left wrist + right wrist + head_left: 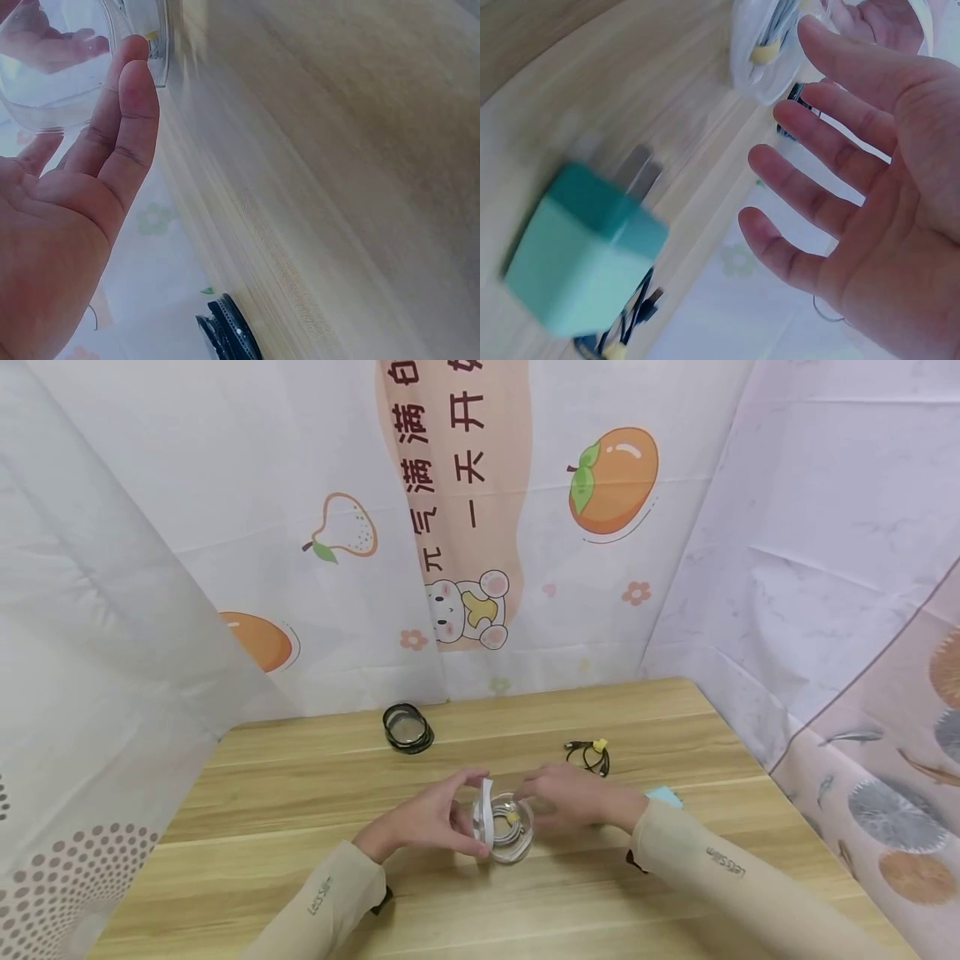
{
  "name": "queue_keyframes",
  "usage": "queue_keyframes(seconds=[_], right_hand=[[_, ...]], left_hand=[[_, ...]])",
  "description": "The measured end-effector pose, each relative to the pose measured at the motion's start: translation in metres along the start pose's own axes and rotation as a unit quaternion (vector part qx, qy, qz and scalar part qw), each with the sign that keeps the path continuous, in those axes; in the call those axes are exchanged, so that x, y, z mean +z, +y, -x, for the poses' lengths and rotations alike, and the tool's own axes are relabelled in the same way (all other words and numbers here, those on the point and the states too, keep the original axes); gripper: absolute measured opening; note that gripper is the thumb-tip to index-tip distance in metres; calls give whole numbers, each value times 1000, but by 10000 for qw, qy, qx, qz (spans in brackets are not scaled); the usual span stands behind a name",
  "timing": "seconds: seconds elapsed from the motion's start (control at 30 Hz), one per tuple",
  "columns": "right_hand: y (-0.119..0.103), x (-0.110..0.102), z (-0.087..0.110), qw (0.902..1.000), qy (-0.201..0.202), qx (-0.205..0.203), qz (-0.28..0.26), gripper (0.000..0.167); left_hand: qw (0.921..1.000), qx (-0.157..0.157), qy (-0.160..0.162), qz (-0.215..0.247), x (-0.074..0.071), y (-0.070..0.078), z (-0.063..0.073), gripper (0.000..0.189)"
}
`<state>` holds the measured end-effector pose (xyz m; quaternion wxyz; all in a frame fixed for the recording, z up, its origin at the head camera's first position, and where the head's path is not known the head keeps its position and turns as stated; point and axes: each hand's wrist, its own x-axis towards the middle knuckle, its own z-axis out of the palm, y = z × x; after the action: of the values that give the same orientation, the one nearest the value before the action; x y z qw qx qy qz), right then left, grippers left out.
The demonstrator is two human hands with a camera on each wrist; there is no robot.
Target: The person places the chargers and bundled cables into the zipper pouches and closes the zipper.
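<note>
My left hand [438, 817] grips a clear round lid [486, 814] with a pale edge, tilted up nearly on its side; the lid [45, 112] is see-through in the left wrist view. Just right of it a clear round container [517, 858] sits on the table, with a coiled grey cable [507, 832] inside. A yellow tie [765, 52] binds that cable. My right hand [570, 797] is at the container's right side. In the right wrist view its fingers [810, 187] are spread and hold nothing, with the thumb close to the container.
A black-rimmed round case [408, 731] lies at the back left of the wooden table [300, 802]. Behind my right hand is a coiled black cable [588, 756] with a yellow tie. A mint-green plug adapter [585, 247] lies beside my right wrist. Printed cloth hangs behind the table.
</note>
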<state>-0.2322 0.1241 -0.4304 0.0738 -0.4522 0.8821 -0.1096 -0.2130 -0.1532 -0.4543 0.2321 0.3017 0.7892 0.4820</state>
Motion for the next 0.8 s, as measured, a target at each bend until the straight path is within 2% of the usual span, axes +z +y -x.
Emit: queue_keyframes(seconds=[0.23,0.43,0.53,0.8], right_hand=[[14,-6,21,9999,-84,31,85,57],[30,-13,40,9985,-130,505,-178,80],[37,-16,48,9972,-191,684,-253,86],[48,-23,65,9934,-373,1044,-302,77]], left_hand=[[10000,7,41,21,2,0,1,104],[9999,10,33,104,1,-3,3,104],[9999,12,38,137,1,-4,3,105],[9999,23,97,34,3,-6,4,103]])
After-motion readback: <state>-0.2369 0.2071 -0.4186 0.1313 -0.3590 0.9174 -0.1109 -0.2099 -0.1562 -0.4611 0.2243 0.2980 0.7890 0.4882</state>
